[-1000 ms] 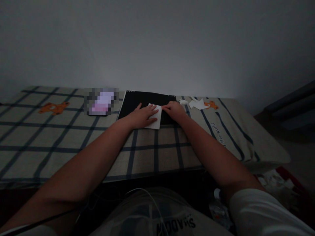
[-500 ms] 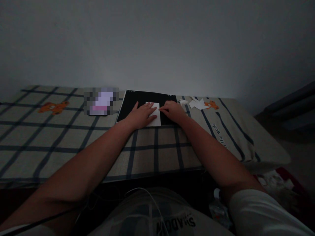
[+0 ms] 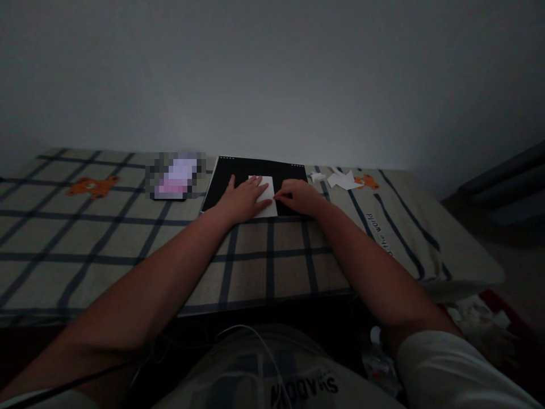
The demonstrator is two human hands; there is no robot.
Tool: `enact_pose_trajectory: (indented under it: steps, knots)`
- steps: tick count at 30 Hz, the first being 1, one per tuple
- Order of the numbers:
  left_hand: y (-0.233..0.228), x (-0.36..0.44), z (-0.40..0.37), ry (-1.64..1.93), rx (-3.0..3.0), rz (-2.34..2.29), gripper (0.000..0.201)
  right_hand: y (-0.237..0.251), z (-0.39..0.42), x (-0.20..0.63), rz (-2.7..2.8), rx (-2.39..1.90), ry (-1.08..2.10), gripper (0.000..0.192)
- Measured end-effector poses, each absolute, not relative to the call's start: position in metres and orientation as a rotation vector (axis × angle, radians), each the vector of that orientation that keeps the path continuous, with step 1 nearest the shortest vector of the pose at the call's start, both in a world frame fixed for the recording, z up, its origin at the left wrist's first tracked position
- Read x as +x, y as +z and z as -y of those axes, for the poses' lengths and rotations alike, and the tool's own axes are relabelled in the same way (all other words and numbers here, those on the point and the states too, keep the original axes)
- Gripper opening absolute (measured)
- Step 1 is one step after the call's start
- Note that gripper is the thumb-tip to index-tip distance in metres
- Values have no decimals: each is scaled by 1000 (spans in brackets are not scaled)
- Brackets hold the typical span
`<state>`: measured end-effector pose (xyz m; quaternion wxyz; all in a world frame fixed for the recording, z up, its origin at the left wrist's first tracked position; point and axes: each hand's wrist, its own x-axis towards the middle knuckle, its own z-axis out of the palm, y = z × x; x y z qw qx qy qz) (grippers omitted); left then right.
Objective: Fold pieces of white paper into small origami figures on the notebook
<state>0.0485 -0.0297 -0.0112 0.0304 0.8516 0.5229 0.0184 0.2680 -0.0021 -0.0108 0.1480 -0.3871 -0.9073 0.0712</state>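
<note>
A small sheet of white paper (image 3: 268,199), taller than wide, lies on a black pad (image 3: 219,182) with a row of holes along its far edge. My left hand (image 3: 244,201) rests flat across the paper's left part with its fingers spread, covering some of it. At the paper's right edge is my right hand (image 3: 298,196), closed, with thumb and forefinger pinched together on that edge. Its other fingers are curled in.
A phone (image 3: 176,176), partly blurred out, lies left of the pad. Right of it are a crumpled white scrap (image 3: 317,177) and folded white paper pieces (image 3: 344,180). A checked cloth (image 3: 251,261) covers the table, which meets a grey wall (image 3: 264,79) behind.
My right hand has slid a little toward me along the paper's right edge. The paper has shifted and turned slightly; my left hand stays spread on it.
</note>
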Motion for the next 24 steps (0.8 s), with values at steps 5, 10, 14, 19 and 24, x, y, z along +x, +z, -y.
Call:
enact_pose_trajectory:
  steps: [5,10,14,19,24]
  knots:
    - [-8,49,32,49,2601,-1666,63,-9,4,267,2640,-1031,270,21]
    - [-6,48,32,64,2583,-1685,63,-7,5,268,2636,-969,368,19]
    - [-8,47,30,77,2556,-1701,65,-4,6,271,2635,-944,473,17]
    - [-11,46,27,64,2557,-1712,68,0,10,274,2623,-872,671,18]
    - [-12,45,26,79,2578,-1704,69,4,14,275,2632,-845,869,15]
